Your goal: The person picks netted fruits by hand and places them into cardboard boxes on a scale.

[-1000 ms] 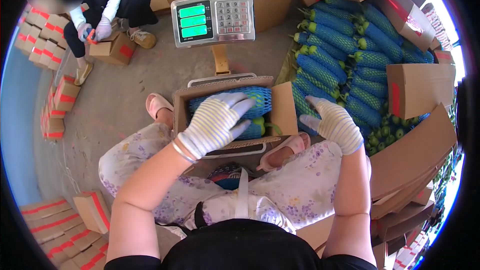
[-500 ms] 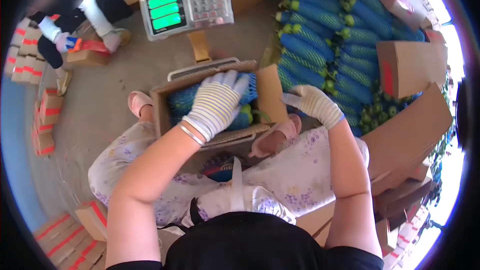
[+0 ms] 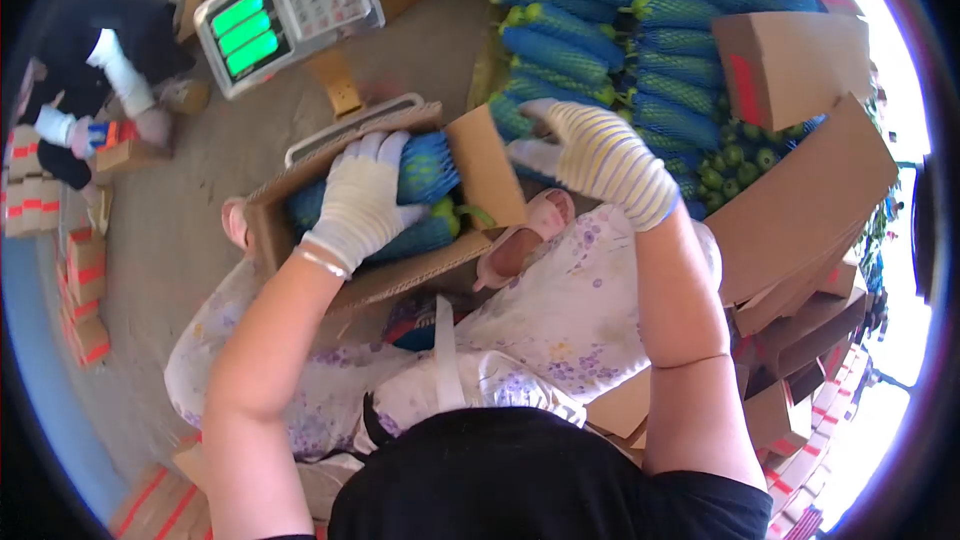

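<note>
The left hand point(image 3: 362, 198), gloved, lies flat on the netted fruit point(image 3: 425, 168) inside the open cardboard box point(image 3: 488, 172) at centre frame; its fingers are together and extended, pressing down, not clamped on anything. The right hand point(image 3: 600, 155), also gloved, reaches toward the pile of netted fruit point(image 3: 590, 50) in the upper right of the frame, fingers slightly apart and curled; whether they already grip a piece cannot be told. The box rests on a scale platform point(image 3: 345, 125), with the scale display point(image 3: 290, 5) in the upper left, green digits lit but unreadable.

Recommended technique, as a judgement:
- Keep the left palm flat so the packed fruit lies level and the foam nets do not bunch.
- Take one piece from the near edge of the pile, gripping it mid-body, not by the green stem end.
- Lay it parallel to those already in the box, stem ends aligned, filling the gap toward the right wall.
- Keep hand weight off the box when reading the display.

A second person point(image 3: 90, 90) crouches at the upper left edge of the frame, handling small boxes point(image 3: 85, 270).
</note>
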Demonstrator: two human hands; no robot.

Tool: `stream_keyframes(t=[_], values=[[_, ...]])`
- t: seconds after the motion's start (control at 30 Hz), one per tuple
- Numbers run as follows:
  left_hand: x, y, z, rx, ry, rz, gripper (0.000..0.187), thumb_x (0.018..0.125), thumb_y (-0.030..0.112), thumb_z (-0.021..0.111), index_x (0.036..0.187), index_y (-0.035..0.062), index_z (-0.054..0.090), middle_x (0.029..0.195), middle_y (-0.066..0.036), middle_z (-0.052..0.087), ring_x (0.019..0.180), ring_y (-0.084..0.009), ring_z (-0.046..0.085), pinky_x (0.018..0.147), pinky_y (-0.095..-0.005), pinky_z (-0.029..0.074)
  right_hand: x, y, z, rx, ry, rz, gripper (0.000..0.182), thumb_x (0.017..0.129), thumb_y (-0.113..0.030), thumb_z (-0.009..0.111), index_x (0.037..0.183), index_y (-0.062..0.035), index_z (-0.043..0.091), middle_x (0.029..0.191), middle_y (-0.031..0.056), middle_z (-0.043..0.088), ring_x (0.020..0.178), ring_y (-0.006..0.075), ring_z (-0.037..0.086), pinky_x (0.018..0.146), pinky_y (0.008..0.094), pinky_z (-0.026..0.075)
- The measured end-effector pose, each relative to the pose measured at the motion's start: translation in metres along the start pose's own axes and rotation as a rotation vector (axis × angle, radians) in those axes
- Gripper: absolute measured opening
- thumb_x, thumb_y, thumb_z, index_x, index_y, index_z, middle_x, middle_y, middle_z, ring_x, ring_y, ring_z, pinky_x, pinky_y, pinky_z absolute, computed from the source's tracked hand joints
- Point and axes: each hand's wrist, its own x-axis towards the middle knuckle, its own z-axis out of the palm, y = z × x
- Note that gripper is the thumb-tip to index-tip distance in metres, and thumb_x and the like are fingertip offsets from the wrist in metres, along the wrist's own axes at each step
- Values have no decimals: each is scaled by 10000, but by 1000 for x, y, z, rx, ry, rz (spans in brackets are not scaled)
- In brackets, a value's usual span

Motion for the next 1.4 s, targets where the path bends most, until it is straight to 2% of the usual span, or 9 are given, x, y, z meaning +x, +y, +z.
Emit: stream_keyframes(t=[0.3, 0.53, 0.6, 0.77, 0.8, 0.9, 1.07, 1.17, 1.4], values=[[-23, -3, 5, 5, 114, 151, 989, 524, 285, 901, 1364, 38, 442, 1337, -206, 485, 1222, -409, 467, 1068, -471, 383, -10, -10, 6, -15, -203, -170, 521, 885, -423, 647, 1220, -26, 604, 1077, 215, 672, 1003, 404, 642, 872, 434, 515], [-23, -7, -30, -321, 209, 123, 942, 572, 218, 860, 1388, 46, 422, 1313, -204, 509, 1215, -374, 511, 1056, -430, 414, -22, -14, -7, 58, 65, -299, 558, 849, -398, 688, 1255, -35, 568, 1081, 214, 664, 985, 400, 643, 854, 445, 516], [-23, 12, -42, -863, 623, 275, 937, 667, 326, 845, 1440, 69, 382, 1365, -112, 502, 1283, -269, 478, 1062, -444, 418, -29, -21, -11, 299, 159, -468, 757, 821, -391, 733, 1403, -10, 435, 1200, 255, 606, 1099, 416, 596, 940, 435, 487], [-44, 49, -113, -1333, 355, -51, 945, 836, 700, 595, 1500, 87, 319, 1468, -117, 422, 1355, -251, 401, 1148, -455, 302, -45, -54, -16, 1483, -205, -525, 1190, 711, -227, 889, 1549, 1, 76, 1519, 148, 356, 1397, 237, 342, 1158, 366, 275], [-42, 64, -123, -1119, 273, 69, 1021, 827, 770, 518, 1529, 71, 267, 1518, -120, 374, 1391, -269, 364, 1170, -447, 253, -47, -59, -27, 1817, -390, -491, 1139, 699, -207, 893, 1546, -21, 154, 1483, 112, 413, 1354, 207, 399, 1147, 366, 303], [-38, 69, -136, -574, 180, 271, 945, 842, 635, 628, 1487, 9, 340, 1489, -202, 391, 1387, -335, 378, 1137, -393, 249, -47, -22, -64, 1731, -456, -255, 911, 729, -171, 840, 1481, -28, 346, 1347, 74, 556, 1212, 170, 530, 1070, 343, 411], [-75, 14, -111, -419, 51, 30, 610, 866, 309, 664, 1363, -4, 500, 1357, -211, 537, 1270, -358, 488, 1089, -417, 331, 7, 88, -69, 690, 126, -126, 941, 687, -94, 826, 1476, 4, 323, 1280, 112, 583, 1130, 177, 551, 1011, 315, 438], [-94, -7, -107, -387, 51, -132, 541, 865, 248, 648, 1322, -16, 531, 1288, -211, 582, 1203, -366, 536, 1064, -408, 377, 37, 119, -46, 184, -127, 272, 1011, 671, -401, 802, 1443, 61, 342, 1278, 301, 575, 1206, 393, 566, 1018, 388, 447], [-68, -41, -98, -357, 186, -238, 430, 868, 205, 636, 1226, -26, 585, 1178, -199, 629, 1113, -360, 590, 1006, -417, 433, 84, 185, 51, -203, -195, 136, 1054, 680, -356, 805, 1518, -71, 233, 1241, 282, 552, 1144, 392, 582, 967, 425, 476]])
